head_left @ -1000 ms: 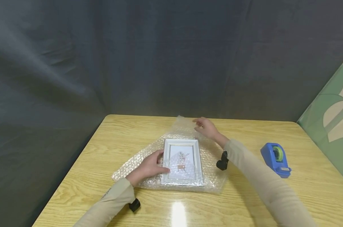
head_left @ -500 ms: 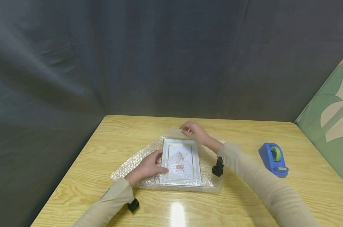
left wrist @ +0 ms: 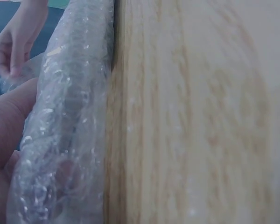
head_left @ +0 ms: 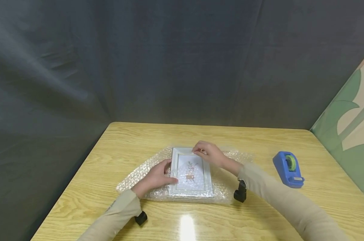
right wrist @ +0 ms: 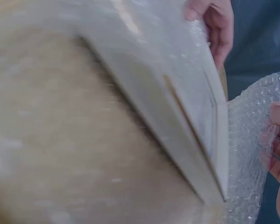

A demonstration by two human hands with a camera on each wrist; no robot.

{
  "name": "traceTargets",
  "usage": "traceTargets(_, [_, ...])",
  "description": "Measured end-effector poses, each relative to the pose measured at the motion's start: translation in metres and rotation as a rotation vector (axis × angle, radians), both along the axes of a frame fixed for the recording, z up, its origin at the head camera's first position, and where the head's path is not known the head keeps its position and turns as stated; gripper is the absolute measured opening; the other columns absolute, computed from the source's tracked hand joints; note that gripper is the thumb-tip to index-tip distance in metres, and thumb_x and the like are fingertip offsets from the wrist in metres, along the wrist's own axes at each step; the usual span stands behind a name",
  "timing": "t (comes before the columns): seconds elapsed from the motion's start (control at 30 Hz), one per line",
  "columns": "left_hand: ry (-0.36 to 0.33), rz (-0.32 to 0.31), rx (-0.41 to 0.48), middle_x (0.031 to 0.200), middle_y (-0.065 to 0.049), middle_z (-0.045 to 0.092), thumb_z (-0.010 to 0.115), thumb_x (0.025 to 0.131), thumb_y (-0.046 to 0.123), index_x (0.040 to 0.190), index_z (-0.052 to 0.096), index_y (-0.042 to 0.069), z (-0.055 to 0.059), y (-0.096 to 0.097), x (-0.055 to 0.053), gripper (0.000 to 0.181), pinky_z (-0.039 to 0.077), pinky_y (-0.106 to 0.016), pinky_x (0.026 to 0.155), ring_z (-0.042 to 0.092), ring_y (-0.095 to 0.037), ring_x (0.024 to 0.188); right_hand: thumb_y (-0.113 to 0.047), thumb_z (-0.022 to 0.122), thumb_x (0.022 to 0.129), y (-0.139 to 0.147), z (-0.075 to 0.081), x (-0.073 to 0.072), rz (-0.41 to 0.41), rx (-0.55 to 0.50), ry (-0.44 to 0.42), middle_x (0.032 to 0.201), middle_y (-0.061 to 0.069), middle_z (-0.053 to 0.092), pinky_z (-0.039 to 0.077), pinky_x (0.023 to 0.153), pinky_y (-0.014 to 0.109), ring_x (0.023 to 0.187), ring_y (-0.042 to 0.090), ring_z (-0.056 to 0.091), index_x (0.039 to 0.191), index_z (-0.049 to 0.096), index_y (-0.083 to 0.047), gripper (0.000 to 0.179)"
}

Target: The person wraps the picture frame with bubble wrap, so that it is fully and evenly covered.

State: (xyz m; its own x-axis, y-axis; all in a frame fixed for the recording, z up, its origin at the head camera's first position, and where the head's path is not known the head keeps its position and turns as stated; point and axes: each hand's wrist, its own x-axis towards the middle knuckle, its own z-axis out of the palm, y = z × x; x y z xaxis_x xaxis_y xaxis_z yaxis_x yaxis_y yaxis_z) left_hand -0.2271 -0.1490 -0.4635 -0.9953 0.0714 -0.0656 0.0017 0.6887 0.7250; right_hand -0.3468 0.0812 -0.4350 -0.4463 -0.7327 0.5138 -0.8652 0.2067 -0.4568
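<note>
A white picture frame [head_left: 198, 185] with a small deer drawing lies face up on a sheet of bubble wrap [head_left: 144, 174], part of which covers its front. My left hand [head_left: 156, 175] grips the frame's left side through the wrap, thumb on the front. At the frame's far edge, my right hand [head_left: 210, 154] pinches the far flap of the wrap between thumb and fingers. The right wrist view shows this flap [right wrist: 252, 144] raised beside the frame's corner, with fingertips partly seen through it.
A blue tape dispenser [head_left: 287, 170] with a green roll stands to the right on the wooden table [head_left: 88, 187]. A dark curtain [head_left: 182, 67] hangs behind the table, and a green patterned panel [head_left: 353, 124] is at the right.
My right hand has brought the far flap of bubble wrap toward me, over the frame's top edge. My left hand stays on the frame's left side.
</note>
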Motion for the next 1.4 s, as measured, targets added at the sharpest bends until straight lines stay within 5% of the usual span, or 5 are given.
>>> traceTargets(0.23, [0.020,-0.004,-0.029,0.130,-0.013,0.049,0.079,0.063,0.041,0.140,0.032,0.009,0.001,0.001,0.000,0.095,0.047,-0.043,0.086,0.052,-0.029,0.105,-0.003,0.062,0.083,0.010,-0.020,0.011,0.068,-0.008,0.019,0.088,0.002,0.066,0.051,0.076,0.027,0.083,0.014,0.060,0.088,0.067,-0.003,0.007])
traceTargets(0.9, [0.029,0.003,-0.053,0.116,-0.013,0.055,0.078,0.063,0.042,0.139,0.033,0.009,0.002,0.004,0.001,0.095,0.050,-0.038,0.079,0.054,-0.026,0.099,-0.012,0.063,0.084,0.011,-0.047,0.020,-0.026,0.094,0.049,0.089,-0.004,0.064,0.049,0.077,0.028,0.084,0.011,0.056,0.090,0.067,-0.010,0.008])
traceTargets(1.23, [0.047,-0.002,-0.061,0.115,-0.014,0.056,0.079,0.062,0.043,0.139,0.034,0.009,0.002,0.001,0.000,0.095,0.049,-0.040,0.080,0.054,-0.027,0.098,-0.036,0.070,0.077,0.014,-0.039,0.030,0.016,0.198,0.090,0.101,0.005,0.060,0.048,0.082,0.032,0.092,0.017,0.054,0.110,0.062,-0.002,0.048])
traceTargets(1.4, [0.088,-0.030,-0.129,0.132,-0.016,0.047,0.078,0.064,0.041,0.139,0.033,0.005,0.004,0.004,0.000,0.095,0.042,-0.047,0.094,0.049,-0.033,0.114,-0.037,0.071,0.076,0.015,-0.040,0.036,-0.020,0.233,0.059,0.106,0.006,0.058,0.047,0.087,0.034,0.099,0.019,0.053,0.112,0.061,-0.003,0.051])
